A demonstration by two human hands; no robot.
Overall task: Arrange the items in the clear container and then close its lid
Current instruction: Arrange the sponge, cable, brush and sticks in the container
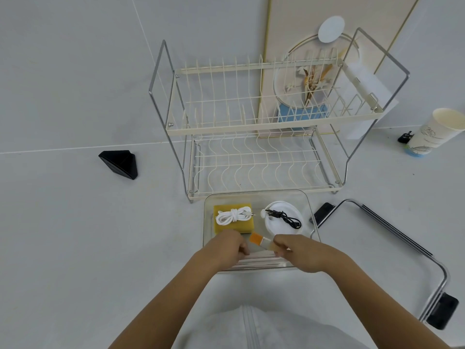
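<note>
Holding brush (pixel 261 241) | right grip (pixel 299 253) clenched on handle | left grip (pixel 230 244) unclear

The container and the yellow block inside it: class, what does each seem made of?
Container: likely clear rigid plastic, glossy; the surface shows through its walls. Yellow block: probably sponge foam, matte, with soft edges and a darker bottom layer.

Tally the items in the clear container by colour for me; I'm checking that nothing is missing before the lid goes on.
White: 2, the coiled cable and the round lid
Yellow: 1, the sponge
Black: 1, the cable
Orange: 1, the brush held by the right hand
Total: 5
</note>
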